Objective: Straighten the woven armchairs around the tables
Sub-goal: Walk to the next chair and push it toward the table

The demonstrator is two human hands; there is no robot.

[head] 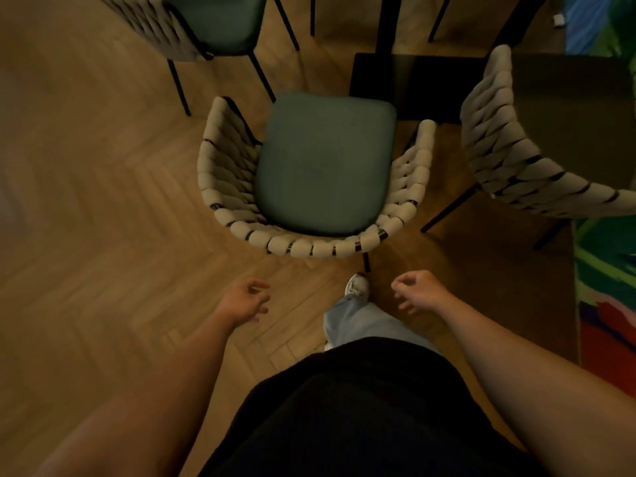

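Standing spot: the middle woven armchair [309,247] is faced from just behind, and a white shoe [358,287] is seen near its back leg.
Left hand [246,299]: it is held low over the wooden floor [103,201], near the chair's back but not touching it. The fingers are loosely curled and nothing is held.
Right hand [418,292]: it is held the same way on the other side, with loose fingers and nothing in it.
Middle chair: its green seat [323,166] is pointed at the dark desk [413,84]. The front of the seat is right at the desk's edge. The chair looks turned a little and set off to the left of the desk.
Right chair [509,149]: only its woven back is seen. It is turned at a slant, near the bright rug [605,270].
Far chair [213,22]: it is cut off at the top of the view and looks slanted too.
Done so far: no chair can be called neat from this view.
Left to do: it is judged that the middle chair's back has yet to be gripped, and the chair has yet to be turned square and slid in line with the desk. After that, the right chair and the far chair are likely to need the same.
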